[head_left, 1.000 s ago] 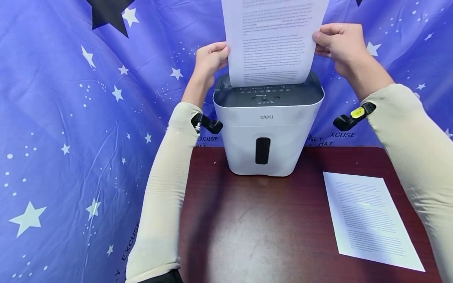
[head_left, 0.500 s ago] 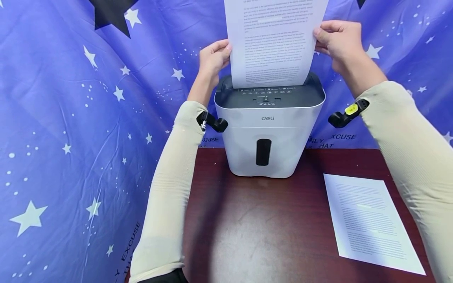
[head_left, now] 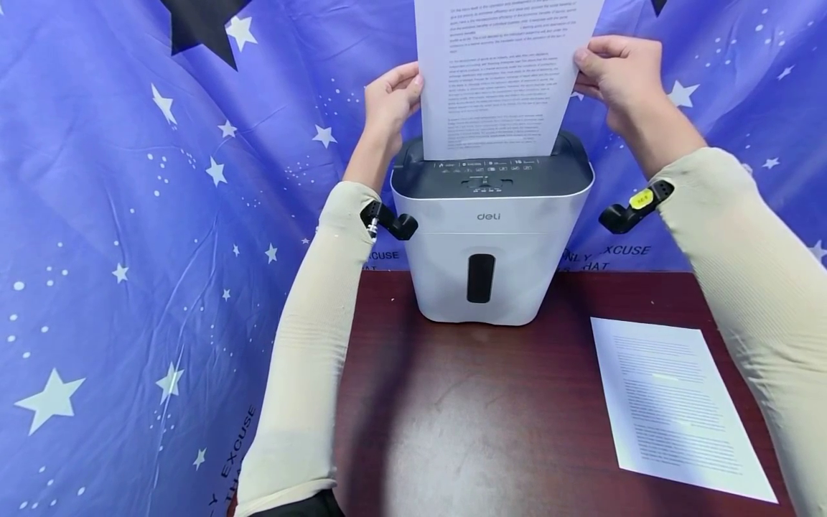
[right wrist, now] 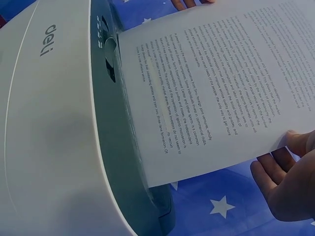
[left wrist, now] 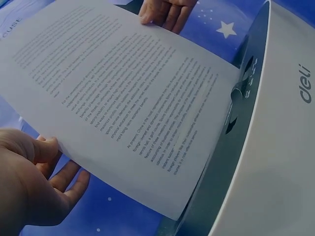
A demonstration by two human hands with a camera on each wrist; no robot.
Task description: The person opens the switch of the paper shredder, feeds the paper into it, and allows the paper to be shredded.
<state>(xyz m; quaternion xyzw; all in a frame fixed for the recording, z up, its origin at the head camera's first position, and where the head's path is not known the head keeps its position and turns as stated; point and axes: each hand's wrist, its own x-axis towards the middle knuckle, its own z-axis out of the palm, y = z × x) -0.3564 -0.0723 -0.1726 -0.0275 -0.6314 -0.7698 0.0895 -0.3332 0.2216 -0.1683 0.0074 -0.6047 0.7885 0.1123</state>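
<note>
A printed sheet of paper (head_left: 497,86) stands upright, its lower edge at the slot in the dark top of a white paper shredder (head_left: 446,251). My left hand (head_left: 390,100) pinches the sheet's left edge between thumb and fingers. On the opposite edge, my right hand (head_left: 623,75) pinches it the same way, slightly higher. Both wrist views show the sheet (left wrist: 123,98) held flat and taut, with the thumb on the printed face. The shredder's slide switch (right wrist: 110,49) sits in front of the slot. The sheet's top runs out of the head view.
A second printed sheet (head_left: 678,409) lies on the dark red wooden table (head_left: 465,424) at the right, beside my right sleeve. Behind the shredder hangs a blue curtain (head_left: 161,251) with stars. Small black cameras (head_left: 636,208) are strapped at both wrists.
Both hands have shifted up slightly, the left one also a little rightward, still pinching the sheet. The sheet has moved slightly right in view. Its lower edge stays at the slot.
</note>
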